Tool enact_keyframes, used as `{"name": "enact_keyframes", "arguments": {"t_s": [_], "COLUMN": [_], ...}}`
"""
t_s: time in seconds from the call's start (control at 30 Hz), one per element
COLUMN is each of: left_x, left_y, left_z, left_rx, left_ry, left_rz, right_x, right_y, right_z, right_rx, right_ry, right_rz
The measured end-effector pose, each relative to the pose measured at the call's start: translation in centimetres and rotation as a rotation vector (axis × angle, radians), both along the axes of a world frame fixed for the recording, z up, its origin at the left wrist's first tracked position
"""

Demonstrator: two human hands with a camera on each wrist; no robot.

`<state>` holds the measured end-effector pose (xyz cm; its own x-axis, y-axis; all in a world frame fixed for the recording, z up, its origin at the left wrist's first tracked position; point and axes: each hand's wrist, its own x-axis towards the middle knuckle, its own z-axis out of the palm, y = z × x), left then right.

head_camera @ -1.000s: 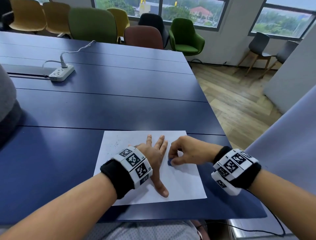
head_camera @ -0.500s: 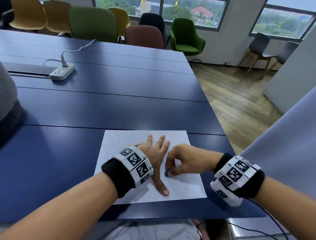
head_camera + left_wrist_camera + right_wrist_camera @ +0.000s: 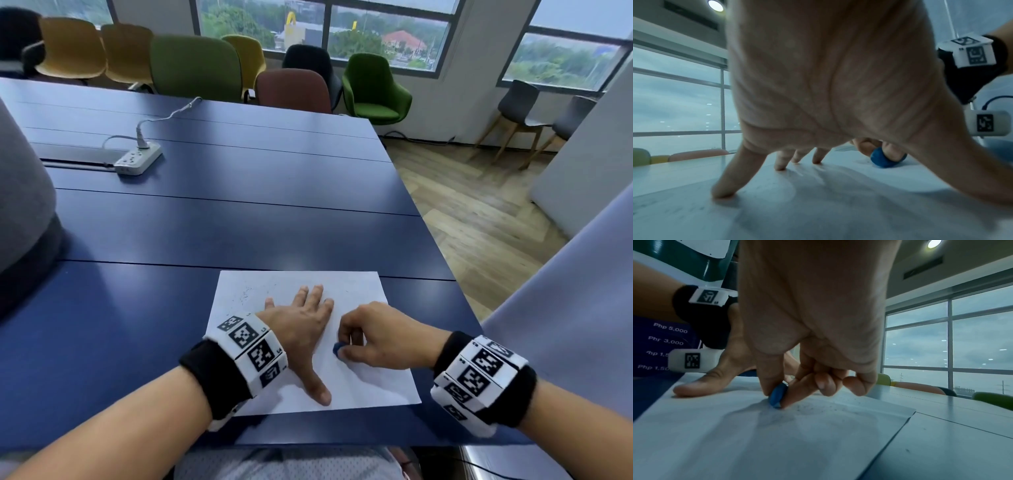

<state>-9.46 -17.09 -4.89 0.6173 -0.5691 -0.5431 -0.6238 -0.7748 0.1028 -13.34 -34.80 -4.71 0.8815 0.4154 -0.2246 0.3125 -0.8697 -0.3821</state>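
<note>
A white sheet of paper (image 3: 359,294) lies on the dark blue table (image 3: 239,226) near its front edge. My left hand (image 3: 301,322) lies flat on the sheet with fingers spread, pressing it down. My right hand (image 3: 373,335) pinches a small blue eraser (image 3: 338,350) between thumb and forefinger, its lower end touching the paper just right of the left hand. The left wrist view shows the eraser (image 3: 882,158) behind the spread fingers (image 3: 725,186). In the right wrist view the eraser (image 3: 778,395) stands on the paper (image 3: 777,443) amid grey smudges and crumbs.
A white power strip (image 3: 138,158) with its cable sits at the far left of the table. Coloured chairs (image 3: 195,68) line the far edge. The table's right edge drops to a wooden floor (image 3: 479,212). A grey clothed form (image 3: 20,205) stands at the left.
My right hand with the eraser has slid a little toward me and to the left along the paper. The left hand stays pressed flat in place.
</note>
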Motion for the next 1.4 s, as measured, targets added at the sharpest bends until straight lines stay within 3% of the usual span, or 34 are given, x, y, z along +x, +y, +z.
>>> {"name": "enact_keyframes", "arguments": {"t_s": [0.2,0.37,0.53,0.7,0.83,1.03,1.2,1.33,1.4], "left_x": [0.2,0.1,0.0,0.0,0.0,0.0,0.1,0.1,0.0], "left_y": [1.0,1.0,0.9,0.8,0.9,0.8,1.1,0.8,0.8], "left_z": [-0.3,-0.1,0.0,-0.1,-0.1,-0.2,-0.3,-0.1,0.0], "left_rx": [-0.022,-0.008,-0.001,0.018,0.031,0.047,0.028,0.062,0.064], "left_ry": [-0.020,-0.054,-0.075,-0.095,-0.103,-0.117,-0.119,-0.135,-0.141], "left_rz": [-0.022,-0.046,-0.050,-0.063,-0.076,-0.094,-0.091,-0.110,-0.109], "right_x": [1.1,-1.2,1.2,-0.7,1.2,-1.3,0.6,-1.5,-0.3], "right_y": [-0.4,2.8,1.3,3.3,1.4,4.5,2.1,4.4,3.8], "right_z": [0.8,0.6,1.4,0.7,1.0,-0.2,0.6,0.0,0.6], "right_rx": [0.019,-0.011,-0.150,-0.170,-0.314,-0.320,-0.380,-0.327,-0.355], "right_ry": [0.024,0.034,-0.059,-0.010,-0.051,-0.093,-0.102,-0.074,-0.059], "right_rz": [-0.125,0.046,-0.033,0.087,-0.009,0.149,-0.005,0.156,0.127]}}
